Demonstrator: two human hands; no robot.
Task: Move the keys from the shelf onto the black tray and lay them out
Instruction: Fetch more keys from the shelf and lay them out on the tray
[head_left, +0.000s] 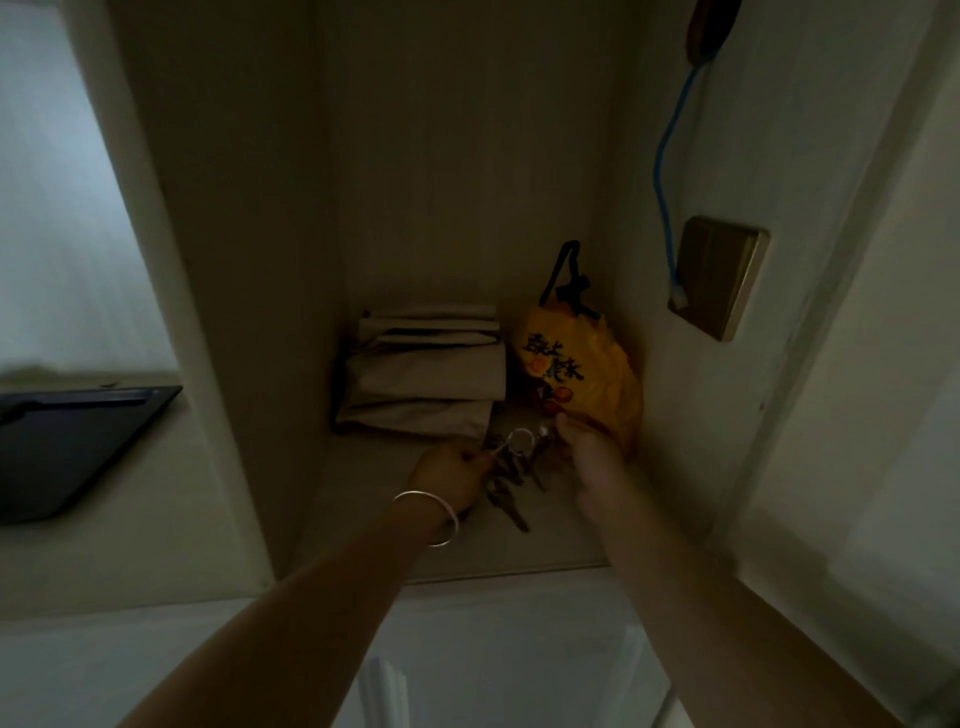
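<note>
A bunch of dark keys (506, 491) on a silver ring (521, 441) lies on the shelf (561, 540) inside a dim alcove. My left hand (452, 473), with a silver bangle on its wrist, pinches the bunch near the ring. My right hand (589, 447) is closed on the right side of the bunch, beside an orange bag. The black tray (67, 447) sits on a lower surface to the far left, outside the alcove.
Folded beige paper bags (426, 374) are stacked at the back of the shelf. An orange printed bag (582, 374) with a black strap leans at the back right. A blue cable (665, 171) hangs down the right wall to a brass plate (719, 275).
</note>
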